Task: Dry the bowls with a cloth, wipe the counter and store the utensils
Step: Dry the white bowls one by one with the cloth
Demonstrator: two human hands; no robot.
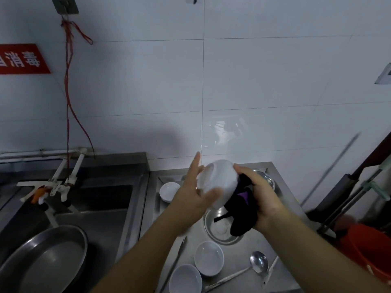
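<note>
I hold a white bowl (219, 179) up over the steel counter (239, 256), its bottom turned toward me. My left hand (193, 194) cups its left side, thumb under the rim. My right hand (261, 197) grips a black cloth (241, 212) with a purple patch, pressed against the bowl's right side. On the counter stand three more white bowls: one at the back (168, 191), two near me (209, 258) (185, 279). A metal bowl (220, 229) sits below the cloth. A steel ladle (257, 264), tongs (175, 261) and a white spoon (271, 269) lie nearby.
A steel sink (101, 208) with white taps (63, 180) lies to the left, a large metal basin (46, 259) in front of it. An orange bucket (368, 252) and pole handles stand at the right. Another metal bowl (267, 178) sits behind my right hand.
</note>
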